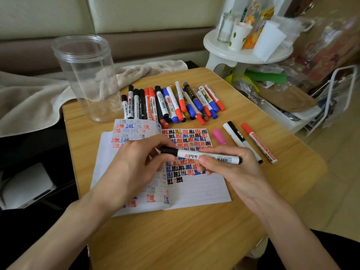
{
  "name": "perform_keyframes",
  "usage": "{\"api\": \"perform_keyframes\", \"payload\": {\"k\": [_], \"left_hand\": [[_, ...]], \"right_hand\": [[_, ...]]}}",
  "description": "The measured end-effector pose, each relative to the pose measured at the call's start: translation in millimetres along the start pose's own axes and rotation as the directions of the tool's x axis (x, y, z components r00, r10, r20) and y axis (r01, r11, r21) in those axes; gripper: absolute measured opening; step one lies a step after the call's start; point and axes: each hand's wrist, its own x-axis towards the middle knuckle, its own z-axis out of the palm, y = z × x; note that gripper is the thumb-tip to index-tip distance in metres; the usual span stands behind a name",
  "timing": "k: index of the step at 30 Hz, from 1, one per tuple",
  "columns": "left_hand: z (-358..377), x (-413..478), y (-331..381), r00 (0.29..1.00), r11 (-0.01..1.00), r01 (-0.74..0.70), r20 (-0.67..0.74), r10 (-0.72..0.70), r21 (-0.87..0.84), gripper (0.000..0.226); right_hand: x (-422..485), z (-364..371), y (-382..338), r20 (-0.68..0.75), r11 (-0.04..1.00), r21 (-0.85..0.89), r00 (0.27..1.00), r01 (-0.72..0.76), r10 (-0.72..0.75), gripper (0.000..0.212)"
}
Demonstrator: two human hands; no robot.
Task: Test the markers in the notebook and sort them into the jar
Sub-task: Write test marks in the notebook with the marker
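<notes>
I see left fingers (pixel 155 140) pinch the marker (pixel 187 155) cap (pixel 169 151); right fingers (pixel 220 151) grip the barrel. Label shows a red A.

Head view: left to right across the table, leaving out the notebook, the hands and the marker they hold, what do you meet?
Clear jar → pile of markers → pink marker → white-and-black marker → red-capped marker.

clear jar (pixel 85 75), pink cap (pixel 219 136), wood-grain table (pixel 194 230)
</notes>
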Motion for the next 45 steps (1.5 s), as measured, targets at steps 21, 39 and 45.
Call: {"api": "perform_keyframes", "payload": {"k": [21,39,45], "left_hand": [[-12,2,8,0.995,0.976,0.092,-0.016,-0.097,-0.195,0.019],[-115,56,35,0.832,0.958,-0.187,-0.553,0.037,-0.218,0.019],[-171,84,39,0.692,0.977,-0.197,-0.717,0.076,-0.086,0.019]], "right_hand": [[17,9,-1,0.033,0.999,-0.028,0.999,0.032,-0.031,0.034],[68,72,46,0.279,0.637,-0.586,0.862,0.501,-0.422,0.021],[79,75,43,0.305,0.626,-0.612,0.875,0.482,-0.376,0.025]]}}
